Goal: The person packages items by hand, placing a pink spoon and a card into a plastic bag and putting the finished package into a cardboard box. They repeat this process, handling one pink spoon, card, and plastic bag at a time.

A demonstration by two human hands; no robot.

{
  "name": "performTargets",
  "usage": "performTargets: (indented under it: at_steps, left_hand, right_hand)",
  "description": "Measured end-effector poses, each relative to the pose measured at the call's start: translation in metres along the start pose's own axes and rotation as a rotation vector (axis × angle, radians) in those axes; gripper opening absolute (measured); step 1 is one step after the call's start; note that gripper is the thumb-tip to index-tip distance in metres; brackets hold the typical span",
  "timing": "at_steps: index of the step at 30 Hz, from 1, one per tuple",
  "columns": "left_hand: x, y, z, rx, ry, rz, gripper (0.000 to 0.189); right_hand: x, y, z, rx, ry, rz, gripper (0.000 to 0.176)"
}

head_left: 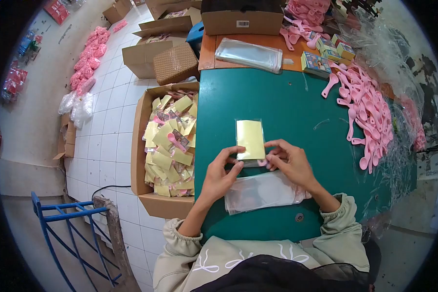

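A clear plastic bag (250,124) with a pale yellow card (251,141) inside lies flat over the table. My left hand (223,171) pinches its lower left edge between thumb and fingers. My right hand (288,163) grips the lower right edge. By the right fingertips, a bit of a pink spoon (262,162) shows below the card; the rest is hidden. Just below both hands lies a stack of empty clear plastic bags (263,192), partly under my right wrist.
A cardboard box (140,146) left of the green table (219,107) is full of packed bags with yellow cards. Pink spoons (367,109) are heaped at right, near small card boxes (316,64). More clear bags (248,54) lie at the back. A blue metal rack (73,214) stands lower left.
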State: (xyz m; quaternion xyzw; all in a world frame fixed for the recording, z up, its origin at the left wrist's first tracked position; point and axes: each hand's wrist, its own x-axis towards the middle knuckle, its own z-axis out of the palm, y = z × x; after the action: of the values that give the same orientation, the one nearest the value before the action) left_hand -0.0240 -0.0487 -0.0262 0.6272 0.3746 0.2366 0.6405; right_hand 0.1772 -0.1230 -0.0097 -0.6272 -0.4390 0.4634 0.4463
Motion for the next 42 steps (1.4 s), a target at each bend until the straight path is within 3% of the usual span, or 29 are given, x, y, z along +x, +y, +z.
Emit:
performTargets:
  at_steps: [1, 5, 7, 10, 13, 15, 18, 20, 21, 24, 27, 31, 34, 37, 40, 42]
  left_hand:
    - [-0.002, 0.001, -0.005, -0.043, -0.007, -0.023, 0.034]
    - [-0.015, 0.005, -0.054, -0.058, 0.136, 0.017, 0.040]
    - [-0.022, 0.002, -0.085, -0.077, 0.316, 0.037, 0.040]
    - [-0.029, -0.039, -0.150, 0.192, 0.533, 0.084, 0.038]
    - [-0.047, -0.048, -0.168, 1.170, 0.803, 0.056, 0.036]
    - [-0.040, -0.030, -0.149, 0.939, 0.648, 0.128, 0.035]
    - [-0.021, 0.032, -0.075, 0.635, 0.316, 0.158, 0.029]
    - [-0.009, 0.044, -0.029, 0.733, 0.028, 0.457, 0.022]
    - [-0.004, 0.038, -0.004, 0.702, -0.043, 0.498, 0.023]
    - [0.010, 0.027, 0.046, 0.723, -0.229, 0.530, 0.025]
    - [0.023, 0.014, 0.063, 0.720, -0.310, 0.475, 0.023]
    - [0.030, 0.013, 0.057, 0.484, -0.296, 0.414, 0.019]
    - [0.032, 0.011, 0.050, 0.370, -0.257, 0.360, 0.017]
    - [0.033, 0.015, 0.044, 0.335, -0.247, 0.304, 0.017]
    - [0.034, 0.013, 0.037, 0.299, -0.147, 0.420, 0.014]
    - [0.036, 0.014, 0.033, 0.129, -0.127, 0.350, 0.012]
  right_hand:
    - [0.002, -0.004, -0.009, -0.098, -0.019, -0.018, 0.020]
    - [0.041, -0.011, -0.096, -0.712, 0.277, -0.361, 0.020]
    - [0.070, 0.013, -0.159, -1.113, 0.420, -0.474, 0.024]
    - [0.091, 0.025, -0.209, -1.251, 0.382, -0.455, 0.028]
    - [0.096, 0.037, -0.213, -1.215, 0.346, -0.461, 0.023]
    - [0.086, 0.030, -0.196, -1.215, 0.315, -0.363, 0.020]
    - [0.074, 0.009, -0.170, -1.455, 0.235, -0.409, 0.018]
    - [0.066, -0.003, -0.155, -1.394, 0.274, -0.427, 0.018]
    - [0.062, -0.010, -0.147, -1.363, 0.294, -0.440, 0.017]
    - [0.038, -0.044, -0.122, -0.840, 0.395, -0.405, 0.021]
    - [0.017, -0.069, -0.103, -0.693, 0.407, -0.537, 0.026]
    - [0.000, -0.079, -0.100, -0.462, 0.238, -0.404, 0.020]
    - [-0.007, -0.084, -0.095, -0.349, -0.030, -0.234, 0.015]
    - [-0.006, -0.086, -0.090, -0.534, -0.237, -0.154, 0.011]
    - [-0.001, -0.078, -0.091, -0.664, -0.224, -0.106, 0.010]
    - [0.000, -0.075, -0.095, -0.696, -0.189, -0.133, 0.010]
